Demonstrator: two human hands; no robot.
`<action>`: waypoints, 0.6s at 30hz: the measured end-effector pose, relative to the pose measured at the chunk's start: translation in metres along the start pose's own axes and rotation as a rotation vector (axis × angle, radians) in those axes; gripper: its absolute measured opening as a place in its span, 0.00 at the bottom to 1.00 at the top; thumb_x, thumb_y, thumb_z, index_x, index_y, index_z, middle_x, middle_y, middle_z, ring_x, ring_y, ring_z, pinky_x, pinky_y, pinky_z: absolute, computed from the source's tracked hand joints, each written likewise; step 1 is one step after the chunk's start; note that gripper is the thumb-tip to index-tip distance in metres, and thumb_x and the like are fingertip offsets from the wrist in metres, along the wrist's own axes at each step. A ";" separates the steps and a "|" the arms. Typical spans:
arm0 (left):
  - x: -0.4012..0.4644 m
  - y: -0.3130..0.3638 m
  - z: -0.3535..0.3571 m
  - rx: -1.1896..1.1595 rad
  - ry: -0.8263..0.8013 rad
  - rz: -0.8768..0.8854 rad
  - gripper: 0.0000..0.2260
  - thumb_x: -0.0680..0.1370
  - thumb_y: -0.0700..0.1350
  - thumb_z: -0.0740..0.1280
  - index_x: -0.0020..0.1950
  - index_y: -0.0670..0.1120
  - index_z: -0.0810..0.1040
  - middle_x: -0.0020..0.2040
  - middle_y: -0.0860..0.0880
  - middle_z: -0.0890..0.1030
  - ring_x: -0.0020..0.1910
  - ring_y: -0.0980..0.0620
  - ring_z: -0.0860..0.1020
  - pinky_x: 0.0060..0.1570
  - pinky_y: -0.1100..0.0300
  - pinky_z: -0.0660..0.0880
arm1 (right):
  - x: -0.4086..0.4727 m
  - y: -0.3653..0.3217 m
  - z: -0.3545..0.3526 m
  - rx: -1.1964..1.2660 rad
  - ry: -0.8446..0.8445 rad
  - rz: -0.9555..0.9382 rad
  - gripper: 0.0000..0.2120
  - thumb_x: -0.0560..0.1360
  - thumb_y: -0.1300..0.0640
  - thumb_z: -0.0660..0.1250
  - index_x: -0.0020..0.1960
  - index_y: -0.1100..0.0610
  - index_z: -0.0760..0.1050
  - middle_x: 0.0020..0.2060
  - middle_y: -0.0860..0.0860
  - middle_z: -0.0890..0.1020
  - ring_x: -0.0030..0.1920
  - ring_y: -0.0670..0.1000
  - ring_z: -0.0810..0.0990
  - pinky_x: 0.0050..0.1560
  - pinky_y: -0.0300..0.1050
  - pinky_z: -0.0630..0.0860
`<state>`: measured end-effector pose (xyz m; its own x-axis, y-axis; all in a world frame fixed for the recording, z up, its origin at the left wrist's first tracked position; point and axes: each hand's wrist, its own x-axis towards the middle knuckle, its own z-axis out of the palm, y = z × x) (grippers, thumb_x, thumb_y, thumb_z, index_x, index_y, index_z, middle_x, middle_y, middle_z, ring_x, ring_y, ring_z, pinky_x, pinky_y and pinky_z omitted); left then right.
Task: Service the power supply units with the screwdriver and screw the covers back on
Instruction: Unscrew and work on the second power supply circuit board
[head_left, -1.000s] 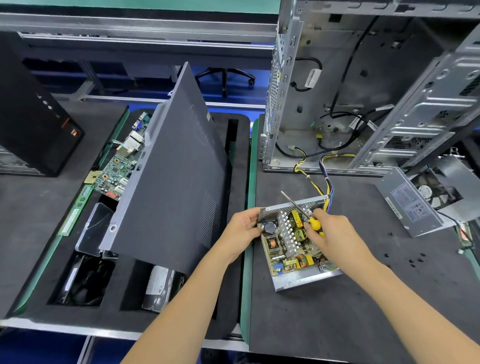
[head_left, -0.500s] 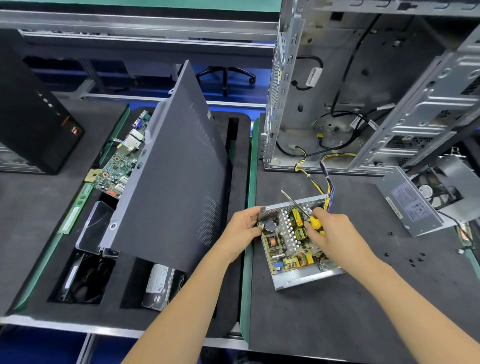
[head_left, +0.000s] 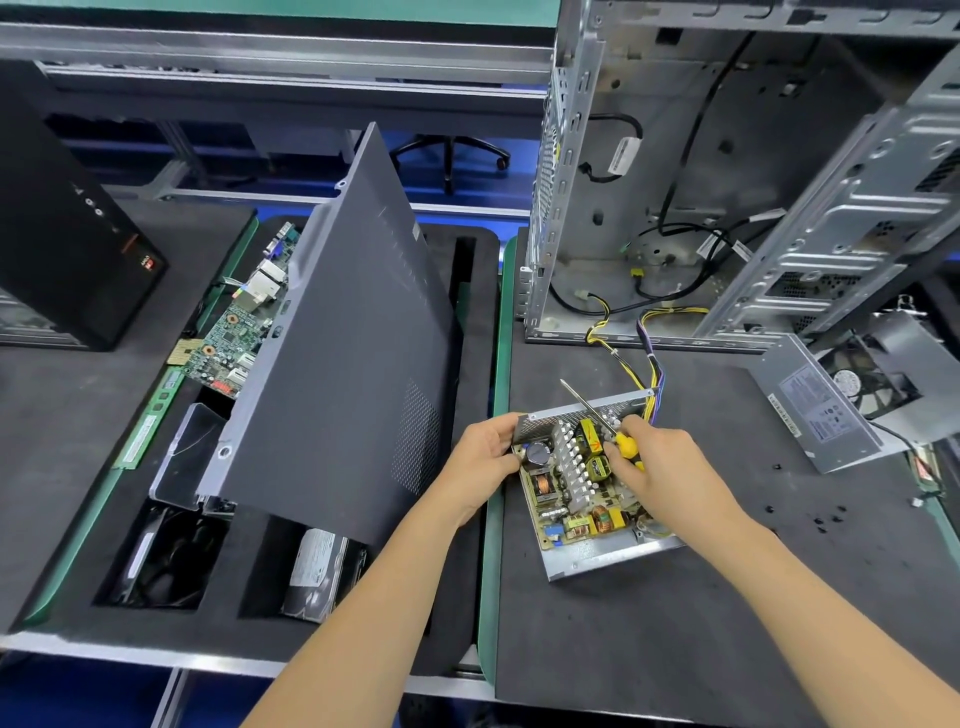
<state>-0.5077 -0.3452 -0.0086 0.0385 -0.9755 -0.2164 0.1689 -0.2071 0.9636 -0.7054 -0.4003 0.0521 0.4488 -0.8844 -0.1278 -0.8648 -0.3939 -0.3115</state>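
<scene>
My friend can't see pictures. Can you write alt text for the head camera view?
A person's left hand steadies an open power supply on a dark mat while the right hand holds a yellow screwdriver over it. A grey side panel leans to the left; an empty computer case stands behind.

Open power supply (head_left: 582, 488) before case (head_left: 675, 182), left of cover (head_left: 815, 410)

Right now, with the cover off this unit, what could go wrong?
The right hand holds the yellow-handled screwdriver while its fingers reach over the bare circuit board of the open metal power supply; the shaft could knock components. The small black screws lie loose on the grey mat and could scatter.
</scene>
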 end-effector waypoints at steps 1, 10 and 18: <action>0.000 0.001 0.000 0.000 0.002 0.001 0.23 0.74 0.23 0.63 0.58 0.48 0.80 0.55 0.55 0.84 0.60 0.56 0.80 0.57 0.63 0.76 | 0.000 0.000 0.000 0.001 0.002 0.001 0.11 0.80 0.51 0.60 0.50 0.59 0.70 0.28 0.49 0.71 0.27 0.49 0.70 0.24 0.38 0.60; -0.002 0.008 0.001 0.018 0.005 -0.033 0.23 0.74 0.23 0.65 0.58 0.47 0.79 0.54 0.53 0.85 0.58 0.55 0.81 0.52 0.65 0.77 | -0.011 0.012 -0.028 0.190 0.083 0.036 0.17 0.74 0.42 0.67 0.38 0.55 0.70 0.26 0.48 0.73 0.29 0.48 0.71 0.29 0.43 0.67; -0.002 0.034 0.004 0.093 0.092 0.141 0.23 0.68 0.32 0.58 0.59 0.45 0.81 0.58 0.52 0.84 0.62 0.57 0.78 0.56 0.70 0.73 | -0.069 0.108 -0.045 0.183 -0.106 0.573 0.12 0.69 0.56 0.76 0.34 0.57 0.75 0.32 0.59 0.80 0.26 0.55 0.74 0.33 0.46 0.73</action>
<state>-0.5055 -0.3501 0.0252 0.1462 -0.9854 -0.0875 0.0636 -0.0789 0.9948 -0.8400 -0.3934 0.0695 -0.0481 -0.9094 -0.4131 -0.9266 0.1950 -0.3214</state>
